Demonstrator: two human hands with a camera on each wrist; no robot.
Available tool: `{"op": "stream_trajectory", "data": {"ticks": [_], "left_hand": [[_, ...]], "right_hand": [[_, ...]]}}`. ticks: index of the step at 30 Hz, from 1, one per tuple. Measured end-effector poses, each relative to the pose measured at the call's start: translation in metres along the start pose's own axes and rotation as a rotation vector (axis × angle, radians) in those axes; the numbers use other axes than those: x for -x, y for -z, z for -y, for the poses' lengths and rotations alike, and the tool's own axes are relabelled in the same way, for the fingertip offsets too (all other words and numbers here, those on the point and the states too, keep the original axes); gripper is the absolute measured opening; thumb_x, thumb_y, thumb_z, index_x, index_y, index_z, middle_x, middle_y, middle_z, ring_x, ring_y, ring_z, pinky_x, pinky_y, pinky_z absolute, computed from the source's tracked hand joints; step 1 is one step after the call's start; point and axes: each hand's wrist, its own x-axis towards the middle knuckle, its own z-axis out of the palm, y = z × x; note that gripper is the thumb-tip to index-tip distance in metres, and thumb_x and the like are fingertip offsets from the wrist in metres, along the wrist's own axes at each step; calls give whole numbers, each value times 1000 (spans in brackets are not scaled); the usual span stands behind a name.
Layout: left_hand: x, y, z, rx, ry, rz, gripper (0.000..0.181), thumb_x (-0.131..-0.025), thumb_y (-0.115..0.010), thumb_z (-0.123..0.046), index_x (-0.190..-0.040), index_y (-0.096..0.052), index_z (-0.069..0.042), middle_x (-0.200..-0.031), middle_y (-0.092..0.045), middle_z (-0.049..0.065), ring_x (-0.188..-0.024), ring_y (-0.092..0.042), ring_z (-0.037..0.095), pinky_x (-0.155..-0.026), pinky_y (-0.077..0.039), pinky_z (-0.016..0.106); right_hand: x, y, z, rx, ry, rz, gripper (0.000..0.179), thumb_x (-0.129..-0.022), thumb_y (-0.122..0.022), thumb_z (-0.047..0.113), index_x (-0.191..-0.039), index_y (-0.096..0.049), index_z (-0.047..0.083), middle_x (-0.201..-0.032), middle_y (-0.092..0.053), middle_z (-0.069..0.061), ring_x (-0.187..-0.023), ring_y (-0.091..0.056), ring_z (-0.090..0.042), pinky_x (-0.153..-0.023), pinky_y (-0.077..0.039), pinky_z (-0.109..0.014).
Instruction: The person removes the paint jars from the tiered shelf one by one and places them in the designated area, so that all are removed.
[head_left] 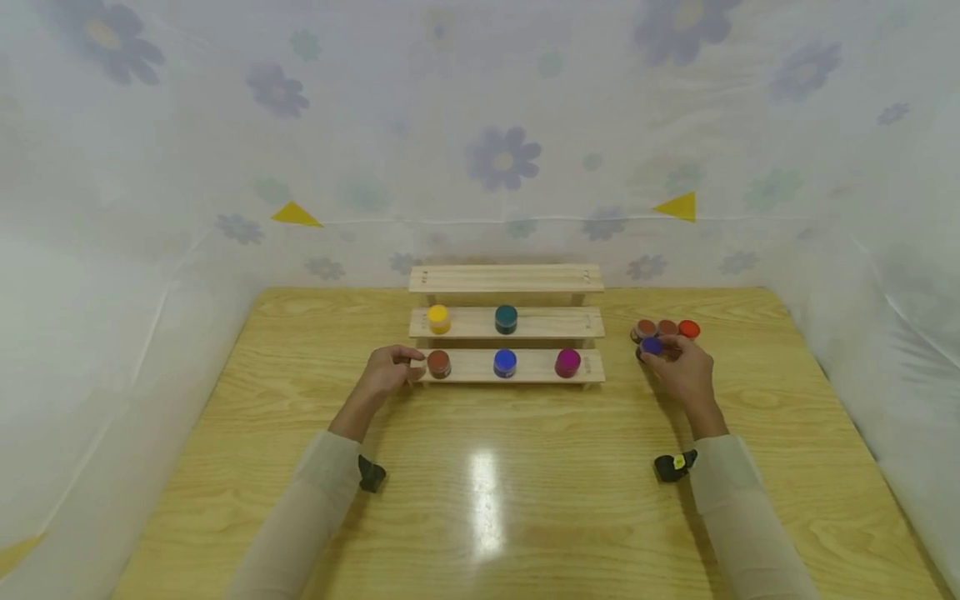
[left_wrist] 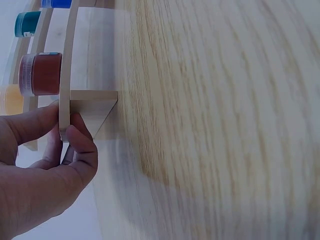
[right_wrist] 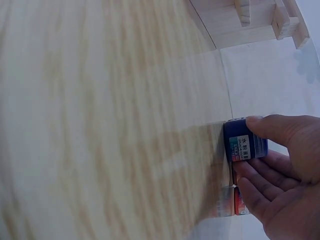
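Observation:
A three-tier wooden rack [head_left: 480, 372] stands at the back of the table. My left hand [head_left: 387, 370] grips the left end of its lowest shelf, thumb above and fingers curled beneath, as the left wrist view shows. Close by on that shelf sit a brown paint jar [head_left: 438, 363], a blue jar [head_left: 505, 362] and a magenta jar [head_left: 567, 362]. The middle shelf carries a yellow jar [head_left: 438, 319] and a dark green jar [head_left: 506, 319]. My right hand [head_left: 686, 375] pinches a dark blue paint jar [right_wrist: 245, 140] by its sides; whether it touches the table is unclear.
Just behind the right hand, two brown-lidded jars [head_left: 644, 330] and a red jar [head_left: 689, 330] stand in a row on the table [head_left: 585, 500]. A flowered white sheet [head_left: 360, 150] hangs behind the table, with white sheeting at both sides.

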Motion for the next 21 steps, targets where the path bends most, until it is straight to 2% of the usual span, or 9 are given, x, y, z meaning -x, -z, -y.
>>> {"op": "stream_trajectory", "data": {"ticks": [7, 14, 21], "left_hand": [[0, -1, -1, -5, 13, -4, 27, -89, -61, -3, -116, -59, 2, -114, -55, 13, -79, -52, 18, -70, -50, 31], [-1, -1, 1, -14, 1, -7, 28, -88, -62, -4, -116, -59, 2, -111, -56, 13, -78, -53, 18, -70, -50, 32], [0, -1, 0, -24, -3, -11, 27, -88, -62, -4, -115, -60, 1, -111, -56, 14, -77, -53, 19, -69, -50, 31]], "right_hand": [[0, 2, 0, 0, -6, 17, 53, -89, -65, 26, -129, -51, -6, -118, -59, -31, -108, -58, -41, -88, -49, -51], [5, 7, 3, -7, -18, 51, 59, -89, -65, 33, -132, -49, -5, -122, -56, -30, -111, -55, -41, -90, -48, -52], [5, 12, 6, -18, -6, 49, 59, -89, -66, 32, -131, -49, -5, -124, -55, -29, -114, -52, -42, -92, -46, -53]]}}
